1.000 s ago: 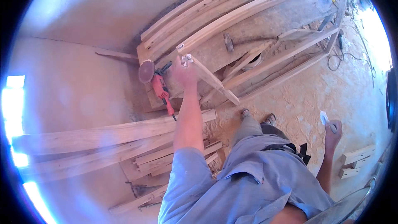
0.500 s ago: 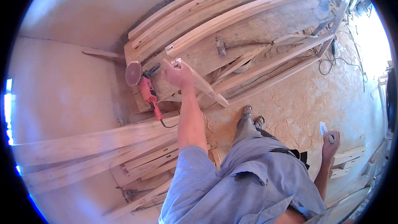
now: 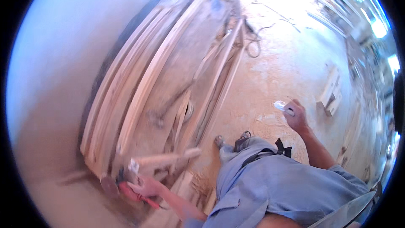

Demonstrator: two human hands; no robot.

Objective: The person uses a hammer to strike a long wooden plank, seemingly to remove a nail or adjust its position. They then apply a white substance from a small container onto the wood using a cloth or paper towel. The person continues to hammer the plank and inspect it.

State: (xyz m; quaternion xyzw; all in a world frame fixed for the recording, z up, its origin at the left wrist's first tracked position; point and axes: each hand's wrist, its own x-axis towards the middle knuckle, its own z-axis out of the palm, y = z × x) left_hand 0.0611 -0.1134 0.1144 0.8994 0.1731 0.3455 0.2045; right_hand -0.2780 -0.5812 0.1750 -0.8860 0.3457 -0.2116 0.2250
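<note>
Blur softens the left hand [image 3: 145, 185], which sits at seven o'clock in the view at the end of a left forearm [image 3: 179, 206] slanting in from the lower edge toward ten o'clock. This hand appears curled narrowly round the near end of a short wooden bar [image 3: 164, 159]; its separate digits cannot be made out. The bar runs from the hand toward three o'clock, tipped slightly upward, its far end overlapping the frame rails in the view. Just beside the hand, at nine o'clock from it, lies a red power tool [image 3: 130, 192] with a round disc [image 3: 109, 187]; whether hand and tool touch cannot be told. Farther off, at twelve o'clock from the left hand, a hammer [image 3: 155, 118] and long timbers [image 3: 141, 90] lie on the bench [image 3: 190, 55]. The right hand [image 3: 297, 117] is raised at three o'clock in the view, well apart from the left, its bent right forearm [image 3: 317, 148] pointing toward eleven o'clock. It is folded into a fist round a small white-tipped object [image 3: 279, 105], whose tip points to ten o'clock. Wooden blocks [image 3: 330, 95] lie on the floor [image 3: 270, 71] at two o'clock from that fist.
</note>
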